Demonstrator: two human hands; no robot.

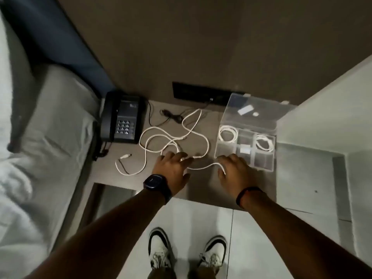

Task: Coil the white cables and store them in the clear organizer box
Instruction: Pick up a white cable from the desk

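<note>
You stand on a pale tiled floor [201,218] in dim light, facing a brown wall [201,47] with a dark panel [201,93] low on it. To your left lies a bed [40,148] with rumpled white bedding and a blue headboard [66,47]; the grey-brown surface [201,188] ahead carries a black telephone [122,119].

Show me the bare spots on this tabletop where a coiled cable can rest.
Bare table lies along the near edge, between the left hand and right hand. A smaller patch sits between the telephone and the near-left corner. The middle is crowded by the loose white cable; the organizer box fills the right side.
</note>
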